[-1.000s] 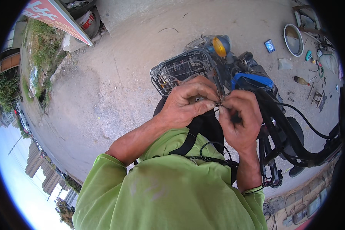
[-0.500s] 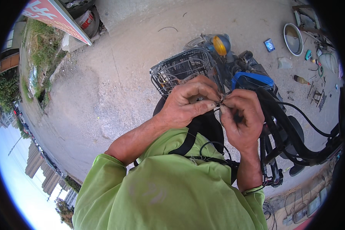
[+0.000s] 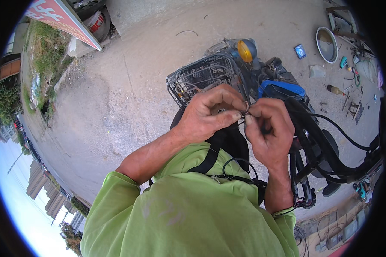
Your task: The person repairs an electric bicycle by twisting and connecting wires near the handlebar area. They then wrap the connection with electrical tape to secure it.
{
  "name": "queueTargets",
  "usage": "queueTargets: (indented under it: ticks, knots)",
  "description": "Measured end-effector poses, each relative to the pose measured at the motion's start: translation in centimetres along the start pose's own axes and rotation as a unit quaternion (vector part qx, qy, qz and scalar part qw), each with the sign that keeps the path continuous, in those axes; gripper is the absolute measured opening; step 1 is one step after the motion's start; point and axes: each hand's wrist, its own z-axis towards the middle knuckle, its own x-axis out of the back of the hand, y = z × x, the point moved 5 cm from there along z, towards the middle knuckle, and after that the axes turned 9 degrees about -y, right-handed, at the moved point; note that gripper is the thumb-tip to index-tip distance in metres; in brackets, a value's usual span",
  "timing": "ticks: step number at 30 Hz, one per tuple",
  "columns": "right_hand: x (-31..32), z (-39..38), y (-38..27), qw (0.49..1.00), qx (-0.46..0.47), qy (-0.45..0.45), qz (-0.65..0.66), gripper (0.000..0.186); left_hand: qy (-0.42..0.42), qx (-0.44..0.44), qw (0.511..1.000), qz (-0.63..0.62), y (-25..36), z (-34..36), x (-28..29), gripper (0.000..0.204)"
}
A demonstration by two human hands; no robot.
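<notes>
Close together in front of my chest, both hands pinch a small, dark, wire-like piece (image 3: 245,114). My left hand (image 3: 206,115) is closed, its thumb and forefinger tips on the piece's left side. From the right, my right hand (image 3: 271,128) pinches it with thumb and forefinger, the other fingers curled. The piece is mostly hidden by fingertips, so its exact kind is unclear. Just beyond my hands stands an electric bike or scooter with a black wire basket (image 3: 188,70), an orange lamp (image 3: 245,51) and a blue body panel (image 3: 282,87).
Black frame tubes (image 3: 326,147) and a cable run along my right. On the ground at the far right are a metal basin (image 3: 327,45), a blue box (image 3: 300,51), a bottle (image 3: 335,89) and scattered tools. A red sign (image 3: 64,21) leans in at the upper left.
Both hands keep their pinch on the small wire-like piece, with only slight finger shifts. The view has shifted slightly, and a teal tool now shows at the lower right.
</notes>
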Motion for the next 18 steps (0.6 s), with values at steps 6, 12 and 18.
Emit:
queueTargets:
  ticks: [6,12,18]
  knots:
    - [-0.04,0.02,0.17,1.000,-0.017,0.008,0.023,0.022,0.004,0.002,1.000,0.017,0.24,0.20,-0.12,0.013]
    - [0.00,0.00,0.34,0.999,-0.023,0.003,0.038,0.023,-0.011,-0.008,1.000,0.025,0.34,0.41,-0.09,0.012]
    - [-0.05,0.25,0.15,1.000,-0.015,0.003,0.019,0.023,-0.017,-0.037,0.995,0.092,0.82,0.55,0.13,0.010]
